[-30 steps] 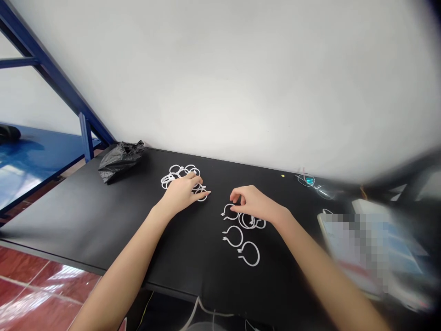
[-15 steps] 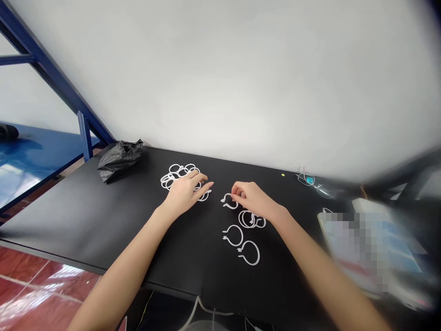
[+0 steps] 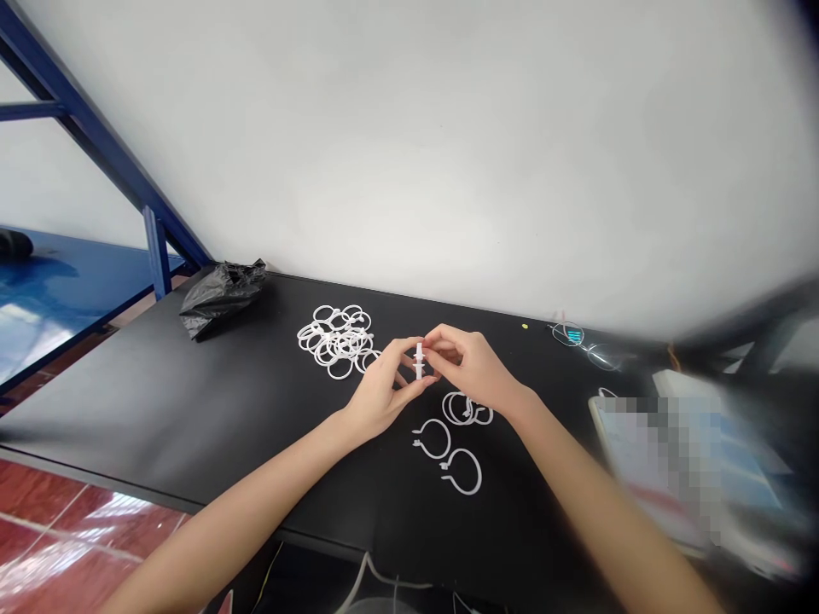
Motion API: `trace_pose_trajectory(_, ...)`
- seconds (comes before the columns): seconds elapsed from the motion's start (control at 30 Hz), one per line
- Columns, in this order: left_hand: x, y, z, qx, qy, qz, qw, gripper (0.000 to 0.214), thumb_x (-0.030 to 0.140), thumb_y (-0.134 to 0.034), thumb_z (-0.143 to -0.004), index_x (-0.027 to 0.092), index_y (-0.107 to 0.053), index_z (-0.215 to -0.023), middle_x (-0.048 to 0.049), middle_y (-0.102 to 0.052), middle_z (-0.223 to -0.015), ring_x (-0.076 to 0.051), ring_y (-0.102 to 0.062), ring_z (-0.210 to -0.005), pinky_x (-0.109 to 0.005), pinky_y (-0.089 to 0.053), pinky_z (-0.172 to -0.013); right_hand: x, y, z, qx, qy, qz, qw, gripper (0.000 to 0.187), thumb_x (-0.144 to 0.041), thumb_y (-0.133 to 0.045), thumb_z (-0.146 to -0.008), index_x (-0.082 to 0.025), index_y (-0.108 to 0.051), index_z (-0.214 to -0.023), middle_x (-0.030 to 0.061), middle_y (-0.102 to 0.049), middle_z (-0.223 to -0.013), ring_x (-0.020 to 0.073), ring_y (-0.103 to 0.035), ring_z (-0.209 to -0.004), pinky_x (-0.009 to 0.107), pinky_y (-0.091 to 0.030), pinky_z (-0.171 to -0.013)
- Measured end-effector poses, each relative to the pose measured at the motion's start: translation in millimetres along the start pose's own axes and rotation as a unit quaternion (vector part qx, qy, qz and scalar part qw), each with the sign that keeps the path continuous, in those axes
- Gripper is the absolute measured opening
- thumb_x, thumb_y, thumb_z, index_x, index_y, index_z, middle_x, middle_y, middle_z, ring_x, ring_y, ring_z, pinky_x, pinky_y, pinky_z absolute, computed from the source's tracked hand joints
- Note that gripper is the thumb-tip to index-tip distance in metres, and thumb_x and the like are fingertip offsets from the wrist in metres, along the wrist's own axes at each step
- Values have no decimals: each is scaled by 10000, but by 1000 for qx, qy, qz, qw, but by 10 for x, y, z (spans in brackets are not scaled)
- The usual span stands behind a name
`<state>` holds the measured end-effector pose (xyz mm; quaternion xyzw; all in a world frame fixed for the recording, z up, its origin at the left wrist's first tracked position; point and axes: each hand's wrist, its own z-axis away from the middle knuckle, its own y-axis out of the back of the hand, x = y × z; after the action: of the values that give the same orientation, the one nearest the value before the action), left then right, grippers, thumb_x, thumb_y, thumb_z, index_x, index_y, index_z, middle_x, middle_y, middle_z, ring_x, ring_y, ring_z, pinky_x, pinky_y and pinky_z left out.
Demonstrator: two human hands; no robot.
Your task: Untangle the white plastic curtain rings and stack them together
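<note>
Between my two hands a white plastic ring is held edge-on above the black table, its small clip end facing me. My left hand grips it from the left with thumb and fingertips. My right hand pinches it from the right. Left of them lies a pile of closed white rings. Below my right hand several more white rings overlap, and nearer to me are two open rings, one beside the other. The fingers hide part of the held ring.
A crumpled black plastic bag sits at the table's far left. Eyeglasses lie near the wall on the right, with a partly blurred flat object nearer. A blue metal frame rises at the left.
My right hand has lifted an open ring off the table. My left hand has moved right, away from the pile, and now grips the same ring.
</note>
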<state>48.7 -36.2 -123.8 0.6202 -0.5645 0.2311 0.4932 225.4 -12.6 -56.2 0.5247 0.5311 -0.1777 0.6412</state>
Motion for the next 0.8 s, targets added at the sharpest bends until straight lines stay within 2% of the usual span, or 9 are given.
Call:
trace_pose_trajectory(0.13,52,54,-45,21,36,-3,999,441,331,-719,-824,205,-520,-1197,-51,-654,-1026,-136,-659,-806,-214,-596,-602,-80,134,27,28,9,42,999,95,-227,-581,-885,-200,-651,-943,18,-719,-878,128,-657,-659,250,-514,-598)
trace_pose_trajectory(0.23,82,82,-59,23,47,0,999,412,340,-734,-806,187,-552,-1143,-37,-665,-961,-108,-643,-713,-206,-583,-584,-145,184,58,-1,25,59,998,198,-241,-666,-840,-225,-684,-1036,18,-727,-969,131,-663,-722,239,-517,-598)
trace_pose_trajectory(0.4,92,113,-69,22,61,24,998,394,360,-780,-760,180,-597,-1060,9,-609,-817,-71,-556,-596,-197,-538,-556,-142,131,62,1,65,67,996,109,-220,-637,-886,-213,-727,-947,6,-722,-873,117,-638,-703,230,-511,-613)
trace_pose_trajectory(0.57,69,140,-74,-3,83,116,990,402,390,-768,-778,196,-605,-1089,2,-547,-841,-101,-544,-700,-208,-542,-572,-107,121,50,35,97,48,994,108,-238,-635,-905,-203,-737,-910,2,-719,-798,112,-629,-665,225,-510,-610)
trace_pose_trajectory(0.7,26,160,-83,-41,101,200,974,377,363,-732,-821,206,-584,-1130,14,-493,-848,-83,-507,-684,-202,-551,-556,-56,95,43,50,122,26,991,110,-234,-629,-910,-192,-722,-871,-1,-705,-762,110,-628,-640,227,-510,-598)
trace_pose_trajectory(0.8,10,173,-94,-60,101,222,968,359,341,-719,-838,219,-576,-1144,15,-482,-866,-81,-510,-703,-202,-561,-576,-16,67,34,59,138,27,988,109,-232,-636,-905,-193,-725,-857,-3,-698,-735,106,-607,-604,230,-488,-564)
